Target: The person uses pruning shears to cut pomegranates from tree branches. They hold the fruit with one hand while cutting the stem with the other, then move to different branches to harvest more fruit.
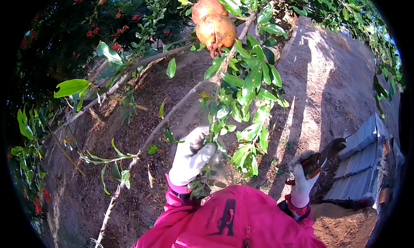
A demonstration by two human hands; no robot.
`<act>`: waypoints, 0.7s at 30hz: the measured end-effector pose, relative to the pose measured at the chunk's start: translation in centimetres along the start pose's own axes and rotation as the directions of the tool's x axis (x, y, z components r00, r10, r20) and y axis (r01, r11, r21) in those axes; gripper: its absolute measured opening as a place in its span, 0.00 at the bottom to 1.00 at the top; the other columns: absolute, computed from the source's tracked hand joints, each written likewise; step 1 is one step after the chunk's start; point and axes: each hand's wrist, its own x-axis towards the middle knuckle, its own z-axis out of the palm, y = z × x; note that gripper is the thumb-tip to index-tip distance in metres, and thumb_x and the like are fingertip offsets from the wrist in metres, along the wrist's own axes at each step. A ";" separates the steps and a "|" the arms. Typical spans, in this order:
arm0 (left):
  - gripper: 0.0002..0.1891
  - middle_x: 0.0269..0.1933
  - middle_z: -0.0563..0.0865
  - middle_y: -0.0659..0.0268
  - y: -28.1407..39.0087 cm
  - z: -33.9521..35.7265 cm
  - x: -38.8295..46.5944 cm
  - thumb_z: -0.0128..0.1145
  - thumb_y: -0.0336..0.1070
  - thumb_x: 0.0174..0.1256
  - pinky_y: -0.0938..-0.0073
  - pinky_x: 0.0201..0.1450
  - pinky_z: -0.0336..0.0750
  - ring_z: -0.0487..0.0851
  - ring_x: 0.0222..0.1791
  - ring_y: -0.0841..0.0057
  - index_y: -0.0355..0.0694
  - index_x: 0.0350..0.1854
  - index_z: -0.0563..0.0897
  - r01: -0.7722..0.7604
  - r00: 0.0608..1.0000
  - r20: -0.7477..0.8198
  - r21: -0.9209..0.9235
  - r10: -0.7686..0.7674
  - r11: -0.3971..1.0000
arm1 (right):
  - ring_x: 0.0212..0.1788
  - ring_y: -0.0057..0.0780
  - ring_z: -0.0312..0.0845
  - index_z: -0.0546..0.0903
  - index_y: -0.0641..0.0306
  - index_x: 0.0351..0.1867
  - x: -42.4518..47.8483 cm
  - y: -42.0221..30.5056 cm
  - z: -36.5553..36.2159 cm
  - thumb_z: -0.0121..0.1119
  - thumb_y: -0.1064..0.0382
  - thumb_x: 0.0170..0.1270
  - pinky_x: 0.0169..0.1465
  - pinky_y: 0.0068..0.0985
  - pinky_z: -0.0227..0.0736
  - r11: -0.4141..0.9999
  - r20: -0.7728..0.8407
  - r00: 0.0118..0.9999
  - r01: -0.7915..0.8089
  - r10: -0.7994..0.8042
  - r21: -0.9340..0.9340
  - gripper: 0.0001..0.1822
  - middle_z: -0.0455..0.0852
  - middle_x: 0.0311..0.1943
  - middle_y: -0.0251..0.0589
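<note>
My left hand (195, 154), in a white glove, has its fingers closed around a thin leafy twig (212, 131) of a pomegranate tree. My right hand (302, 176), gloved too, holds a pair of pruning shears (323, 157) at the lower right, their blades pointing up and to the right. Whether the blades are apart cannot be told. Above my left hand two ripe pomegranates (216, 31) hang close together by a branch; the lower one looks split. A cluster of green leaves (252, 83) hangs from that branch, between the fruit and my hands.
A long bare branch (174, 110) slants down to the lower left, and another branch (113, 86) crosses at the left. At the right stands a structure with grey slatted panels (355, 164). Dry, partly shaded ground (343, 76) lies beneath. Red flowers (93, 31) show at the upper left.
</note>
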 end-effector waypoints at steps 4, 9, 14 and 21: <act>0.20 0.38 0.82 0.70 -1.0 -0.8 0.0 0.54 0.33 0.73 0.83 0.37 0.72 0.77 0.32 0.86 0.34 0.64 0.73 0.080 0.996 0.047 0.029 -0.081 0.996 | 0.39 0.23 0.78 0.69 0.63 0.56 1.1 -1.3 3.1 0.58 0.78 0.57 0.41 0.22 0.75 0.997 0.161 0.986 0.034 -0.046 0.073 0.25 0.80 0.41 0.42; 0.24 0.36 0.79 0.72 -1.6 -1.2 0.4 0.57 0.38 0.72 0.80 0.41 0.70 0.75 0.35 0.85 0.35 0.66 0.72 0.128 0.984 0.134 -0.065 -0.119 0.990 | 0.35 0.16 0.76 0.73 0.62 0.53 1.4 -1.5 7.2 0.71 0.72 0.56 0.35 0.18 0.71 0.990 0.155 0.988 -0.050 0.030 0.128 0.25 0.79 0.37 0.32; 0.21 0.35 0.81 0.71 -2.2 -1.0 0.7 0.58 0.48 0.72 0.82 0.35 0.69 0.74 0.29 0.85 0.38 0.58 0.79 0.161 0.976 0.136 0.086 -0.172 0.983 | 0.26 0.13 0.73 0.76 0.62 0.49 -0.5 -1.3 10.4 0.73 0.69 0.55 0.28 0.15 0.66 0.986 0.104 0.982 -0.163 0.160 0.020 0.21 0.79 0.32 0.28; 0.23 0.32 0.79 0.73 -2.1 -1.3 0.3 0.55 0.44 0.75 0.83 0.35 0.68 0.72 0.28 0.87 0.35 0.64 0.73 0.063 0.998 0.000 0.007 -0.063 0.998 | 0.45 0.22 0.82 0.73 0.69 0.56 -3.0 -1.0 9.7 0.68 0.77 0.57 0.47 0.21 0.77 0.970 0.453 0.878 -0.223 0.156 0.098 0.24 0.84 0.44 0.38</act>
